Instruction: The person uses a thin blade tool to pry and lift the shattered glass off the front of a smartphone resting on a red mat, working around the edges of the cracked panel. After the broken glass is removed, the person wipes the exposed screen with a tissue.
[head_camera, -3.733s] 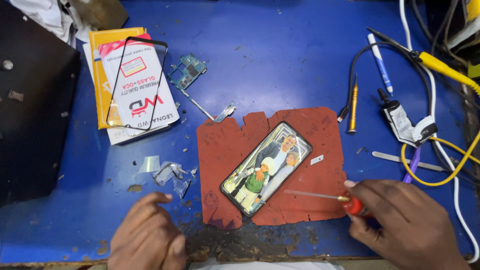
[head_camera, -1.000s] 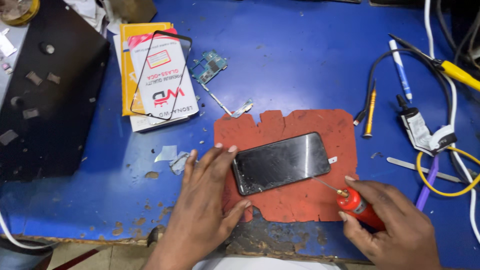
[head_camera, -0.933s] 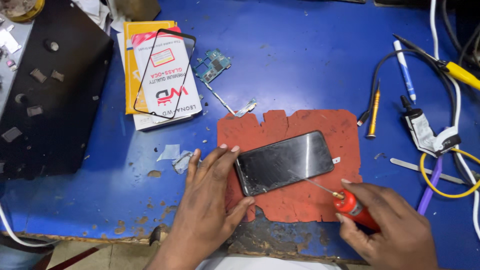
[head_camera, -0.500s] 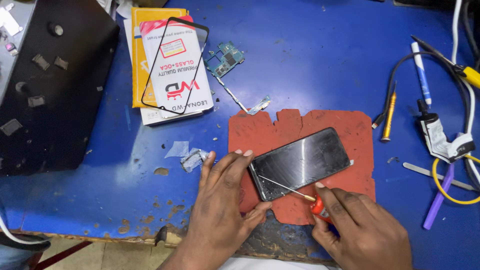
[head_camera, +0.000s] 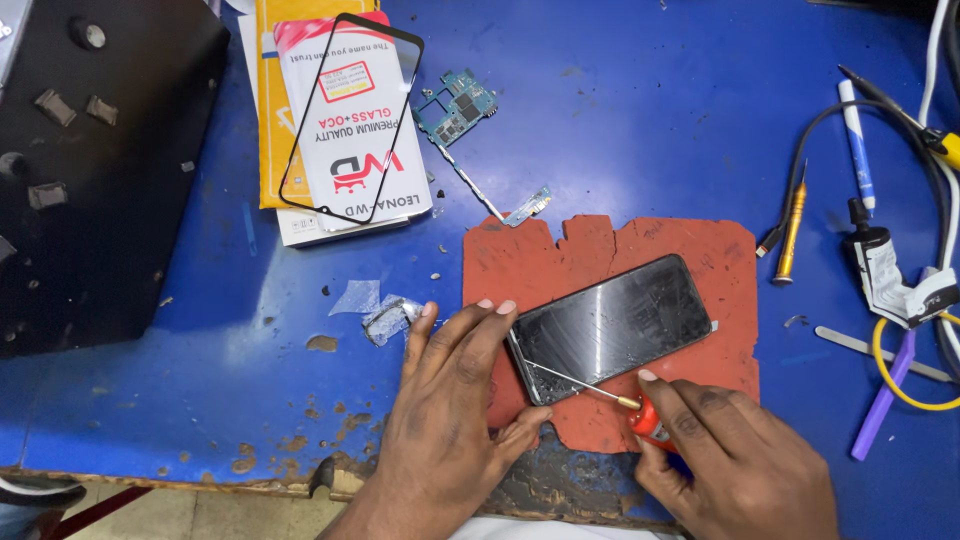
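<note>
On the red mat (head_camera: 700, 250) near the front edge of the blue table (head_camera: 620, 110) lies a dark phone (head_camera: 612, 325), screen up and cracked, set at a slant with its lower end toward the person. The left hand (head_camera: 450, 410) lies flat and spread beside that lower end, fingertips pressing the corner of the phone and the mat, gripping nothing. The right hand (head_camera: 735, 450) is closed around the red handle of a thin screwdriver (head_camera: 585, 385), whose metal shaft runs across the phone's lower edge with its tip near the left fingers.

Just left of the mat sits a crumpled scrap of clear film (head_camera: 385, 315). Behind the mat rests a small green circuit board (head_camera: 458, 105) with a long ribbon strip trailing toward the mat. Farther left, a black glass frame (head_camera: 350, 115) lies on a white and red packet over a yellow envelope (head_camera: 268, 120), and a black box (head_camera: 100, 170) fills the left corner. To the right of the mat are a gold-handled screwdriver (head_camera: 792, 230), a blue pen (head_camera: 856, 140), a purple pry stick (head_camera: 885, 400) and a tangle of cables (head_camera: 935, 200).
</note>
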